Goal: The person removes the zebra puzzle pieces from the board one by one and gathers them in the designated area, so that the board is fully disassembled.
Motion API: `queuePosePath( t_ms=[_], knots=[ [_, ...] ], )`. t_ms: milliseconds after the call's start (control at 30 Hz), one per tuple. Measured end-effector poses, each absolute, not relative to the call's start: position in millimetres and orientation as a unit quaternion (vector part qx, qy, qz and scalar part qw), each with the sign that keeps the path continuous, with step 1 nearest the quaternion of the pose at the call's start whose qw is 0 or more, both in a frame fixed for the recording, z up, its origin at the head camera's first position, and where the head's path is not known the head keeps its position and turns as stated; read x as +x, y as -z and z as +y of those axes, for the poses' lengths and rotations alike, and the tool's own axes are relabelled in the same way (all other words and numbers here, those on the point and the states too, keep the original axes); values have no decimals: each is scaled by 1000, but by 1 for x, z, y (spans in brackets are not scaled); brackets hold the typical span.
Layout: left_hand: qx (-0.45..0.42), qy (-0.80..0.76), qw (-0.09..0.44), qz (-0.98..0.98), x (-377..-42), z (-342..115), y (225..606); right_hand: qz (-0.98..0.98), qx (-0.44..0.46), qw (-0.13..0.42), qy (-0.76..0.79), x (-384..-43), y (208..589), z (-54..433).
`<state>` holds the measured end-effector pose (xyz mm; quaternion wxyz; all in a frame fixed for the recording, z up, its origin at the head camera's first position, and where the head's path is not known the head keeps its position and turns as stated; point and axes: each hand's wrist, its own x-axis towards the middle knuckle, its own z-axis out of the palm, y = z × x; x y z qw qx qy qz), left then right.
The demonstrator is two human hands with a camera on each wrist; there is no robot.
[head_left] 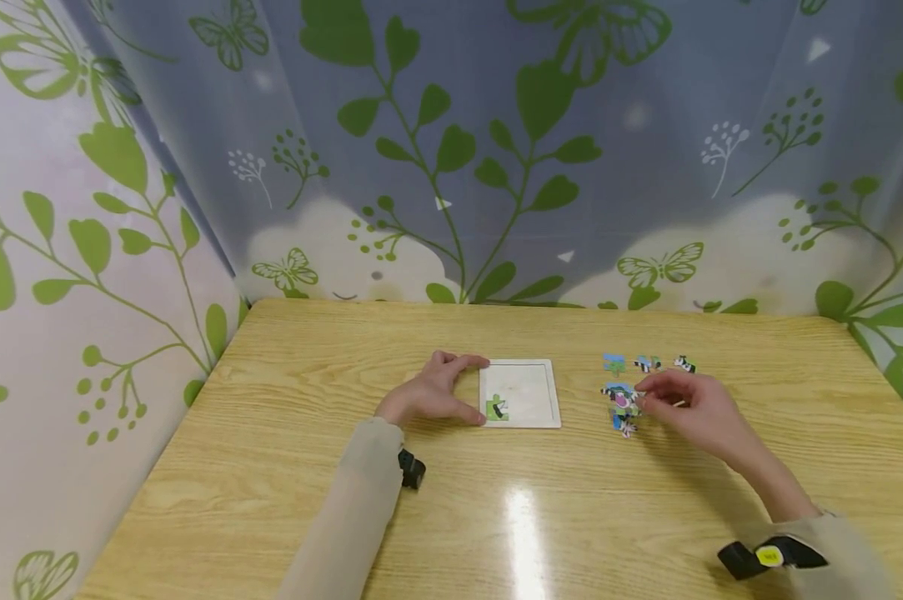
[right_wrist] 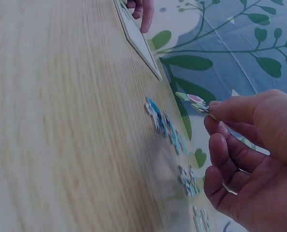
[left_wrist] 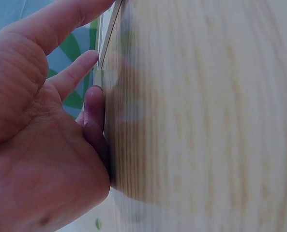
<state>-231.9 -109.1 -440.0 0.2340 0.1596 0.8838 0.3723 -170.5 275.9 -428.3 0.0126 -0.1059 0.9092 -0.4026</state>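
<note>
My left hand [head_left: 430, 393] lies at the left side of a square white puzzle tray [head_left: 529, 393], thumb and a finger spread to touch its two left corners. One green jigsaw piece with a dark mark [head_left: 498, 408] sits in the tray's near left corner. To the right, my right hand [head_left: 694, 412] pinches a jigsaw piece with a pink spot [right_wrist: 195, 99] between thumb and forefinger, raised off the table. Below it in the head view lie other jigsaw pieces [head_left: 627, 428], partly hidden by the held one.
Behind the right hand, several loose pieces lie in a row, among them a blue and green piece [head_left: 614, 362] and a black and white one [head_left: 684, 364]. The wooden table [head_left: 271, 492] meets a leaf-patterned curtain [head_left: 496, 208] at its back edge.
</note>
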Motion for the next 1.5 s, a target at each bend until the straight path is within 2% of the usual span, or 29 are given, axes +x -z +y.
queuePosePath(
  t_ms=[467, 867, 1500],
  knots=[
    [158, -397, 221, 877, -232, -112, 443, 924, -105, 24, 366, -160, 439, 308],
    [156, -406, 225, 872, -233, -113, 444, 948, -99, 18, 301, -160, 443, 315],
    [159, -395, 221, 877, -232, -112, 443, 947, -114, -39, 297, -169, 439, 299]
  ],
)
